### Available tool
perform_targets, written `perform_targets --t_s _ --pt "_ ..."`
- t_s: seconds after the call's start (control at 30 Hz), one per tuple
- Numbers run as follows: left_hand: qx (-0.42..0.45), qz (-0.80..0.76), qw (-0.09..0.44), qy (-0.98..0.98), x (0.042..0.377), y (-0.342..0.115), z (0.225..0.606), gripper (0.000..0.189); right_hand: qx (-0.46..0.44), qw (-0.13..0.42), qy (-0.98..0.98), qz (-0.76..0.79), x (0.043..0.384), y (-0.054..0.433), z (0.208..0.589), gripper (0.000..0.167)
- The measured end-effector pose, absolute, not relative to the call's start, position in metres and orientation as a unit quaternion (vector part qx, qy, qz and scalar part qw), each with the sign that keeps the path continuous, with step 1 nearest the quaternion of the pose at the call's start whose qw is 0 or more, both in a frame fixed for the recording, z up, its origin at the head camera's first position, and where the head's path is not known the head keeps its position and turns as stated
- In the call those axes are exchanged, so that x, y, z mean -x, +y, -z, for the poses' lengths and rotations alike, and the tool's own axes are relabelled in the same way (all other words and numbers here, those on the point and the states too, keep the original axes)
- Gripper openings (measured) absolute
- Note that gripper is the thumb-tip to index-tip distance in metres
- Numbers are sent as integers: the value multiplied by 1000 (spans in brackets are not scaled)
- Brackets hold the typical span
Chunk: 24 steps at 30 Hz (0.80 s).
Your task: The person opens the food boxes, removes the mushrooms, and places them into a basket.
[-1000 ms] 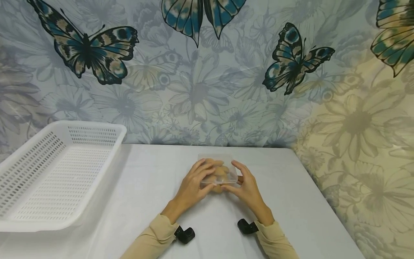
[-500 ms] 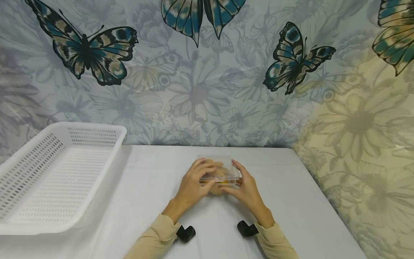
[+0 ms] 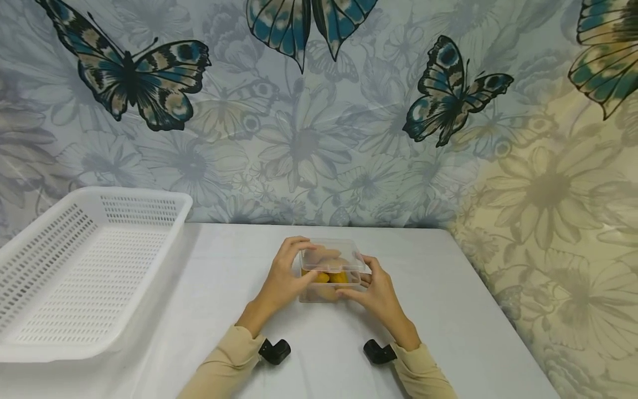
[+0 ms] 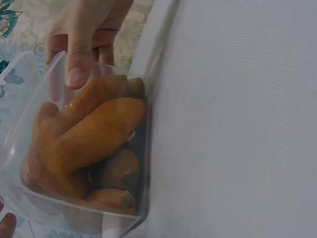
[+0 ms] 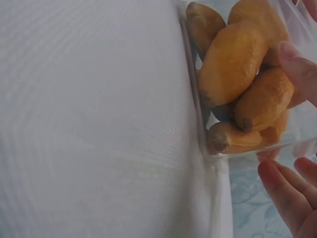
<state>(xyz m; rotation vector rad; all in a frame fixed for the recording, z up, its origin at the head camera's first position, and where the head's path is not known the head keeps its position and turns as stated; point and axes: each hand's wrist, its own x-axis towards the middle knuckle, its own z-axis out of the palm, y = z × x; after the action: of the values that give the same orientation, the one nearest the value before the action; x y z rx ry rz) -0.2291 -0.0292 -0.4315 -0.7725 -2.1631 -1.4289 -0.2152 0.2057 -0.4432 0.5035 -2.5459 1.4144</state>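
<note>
A clear plastic box (image 3: 310, 295) holds several oval orange-brown pieces (image 5: 233, 64) with dark ends, resembling small sweet potatoes. Over it, the clear lid (image 3: 344, 245) stands raised at the front, with bright orange contents visible in the gap. My left hand (image 3: 281, 282) grips the lid's left side, thumb near its front edge and fingers over its far left. On the other side my right hand (image 3: 381, 299) holds the box, its thumb pressed to the front wall and its fingers at the right side. Only fingertips of my left hand enter the left wrist view, at lower left.
A large white perforated basket (image 3: 114, 332) stands at the left of the white-covered table (image 3: 448, 343). Behind the table hangs a butterfly-patterned backdrop (image 3: 309, 144). A black wrist camera (image 3: 275, 352) sits by each sleeve.
The lid has lifted off the box's front rim, opening a gap. My left hand has shifted slightly left and up with it. My right hand stays almost in place at the box.
</note>
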Motion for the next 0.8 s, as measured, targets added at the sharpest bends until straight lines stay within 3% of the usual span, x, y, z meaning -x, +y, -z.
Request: perform_targets --t_s 0.27,0.5,0.8 --pt "216 589 222 -746 232 -35 428 29 -152 90 -860 -479 217 205 442 76" --pt "212 605 202 -741 236 -38 429 5 -178 97 -852 -483 217 208 445 80" --pt "239 601 76 -759 237 -42 431 70 -203 108 -843 -486 217 209 446 78"
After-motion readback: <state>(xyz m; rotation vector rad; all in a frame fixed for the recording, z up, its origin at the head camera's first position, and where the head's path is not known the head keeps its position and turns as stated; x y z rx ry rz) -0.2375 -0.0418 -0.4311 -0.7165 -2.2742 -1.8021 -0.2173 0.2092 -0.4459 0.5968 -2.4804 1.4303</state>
